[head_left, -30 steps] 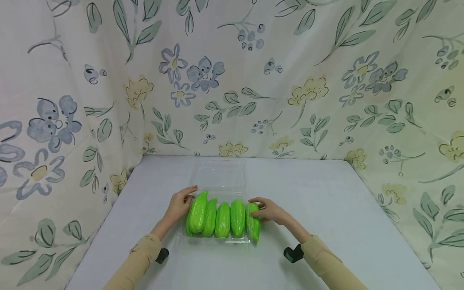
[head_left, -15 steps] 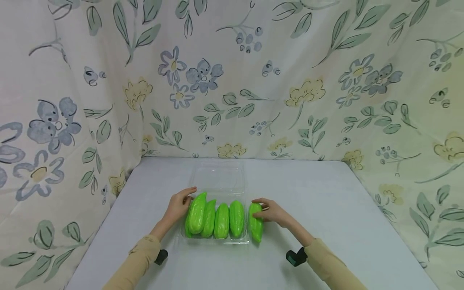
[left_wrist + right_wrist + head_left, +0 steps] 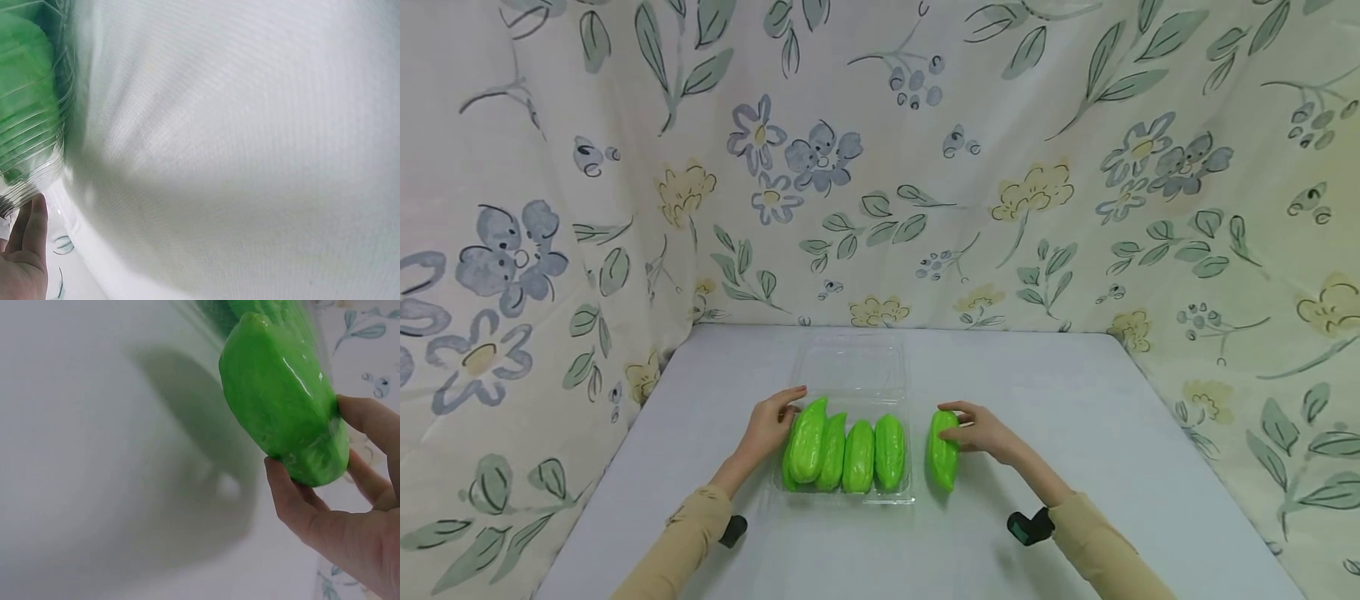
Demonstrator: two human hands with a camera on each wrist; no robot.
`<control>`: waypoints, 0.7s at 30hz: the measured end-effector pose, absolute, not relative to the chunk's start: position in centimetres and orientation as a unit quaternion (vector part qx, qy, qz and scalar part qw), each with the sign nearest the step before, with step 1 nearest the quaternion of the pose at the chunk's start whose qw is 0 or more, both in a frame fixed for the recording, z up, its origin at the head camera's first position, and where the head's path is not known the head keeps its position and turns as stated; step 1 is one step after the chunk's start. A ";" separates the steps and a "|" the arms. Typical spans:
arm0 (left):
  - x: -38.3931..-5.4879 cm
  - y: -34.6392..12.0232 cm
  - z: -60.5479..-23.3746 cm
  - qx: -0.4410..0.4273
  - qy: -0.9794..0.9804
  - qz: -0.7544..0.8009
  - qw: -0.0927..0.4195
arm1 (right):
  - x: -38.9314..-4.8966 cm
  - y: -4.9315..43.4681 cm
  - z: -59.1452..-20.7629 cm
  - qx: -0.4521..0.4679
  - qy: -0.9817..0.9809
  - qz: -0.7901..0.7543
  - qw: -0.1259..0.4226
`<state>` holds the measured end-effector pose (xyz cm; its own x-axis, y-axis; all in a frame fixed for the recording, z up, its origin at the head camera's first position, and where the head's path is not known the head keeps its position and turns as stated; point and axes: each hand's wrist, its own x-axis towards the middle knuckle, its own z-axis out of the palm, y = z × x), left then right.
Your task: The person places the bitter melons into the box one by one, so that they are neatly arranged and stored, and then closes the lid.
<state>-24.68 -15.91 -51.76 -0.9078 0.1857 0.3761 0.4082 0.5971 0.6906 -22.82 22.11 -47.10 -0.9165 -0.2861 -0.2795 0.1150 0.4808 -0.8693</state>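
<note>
My right hand (image 3: 985,433) grips a bright green, cucumber-shaped vegetable (image 3: 942,454) between thumb and fingers, right of the clear plastic box (image 3: 891,498). In the right wrist view this vegetable (image 3: 281,394) is raised over the tabletop, its shadow apart from it, with my right hand (image 3: 350,525) around its lower end. Several similar green vegetables (image 3: 859,457) lie side by side in the box, one on top at the left. My left hand (image 3: 772,423) rests at the box's left side. Its extended fingers (image 3: 36,231) touch the ribbed plastic wall in the left wrist view.
The box's clear lid (image 3: 850,367) lies folded back behind it on the white tabletop (image 3: 1030,375). Flower-patterned cloth (image 3: 880,167) hangs behind the table and on both sides. Dark wrist devices (image 3: 1030,527) sit on both forearms.
My right hand has lifted the green vegetable off the box's right end and carried it rightward, clear of the box. The left hand has stayed at the box's side.
</note>
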 end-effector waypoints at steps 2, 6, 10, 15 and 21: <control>-24.7 -15.9 -51.7 -0.167 -0.884 -0.416 0.133 | -23.0 22.4 -47.0 -0.049 0.835 -0.512 0.197; -24.7 -16.0 -51.7 -0.167 -0.885 -0.415 0.131 | -23.2 22.9 -46.7 -0.047 0.830 -0.520 0.199; -24.8 -16.0 -51.7 -0.169 -0.884 -0.414 0.134 | -23.3 23.3 -46.2 -0.045 0.821 -0.533 0.199; -24.8 -16.1 -51.8 -0.172 -0.884 -0.411 0.138 | -23.4 23.5 -45.5 -0.041 0.817 -0.542 0.195; -24.7 -16.1 -51.8 -0.171 -0.885 -0.413 0.132 | -23.6 24.1 -44.9 -0.043 0.818 -0.543 0.186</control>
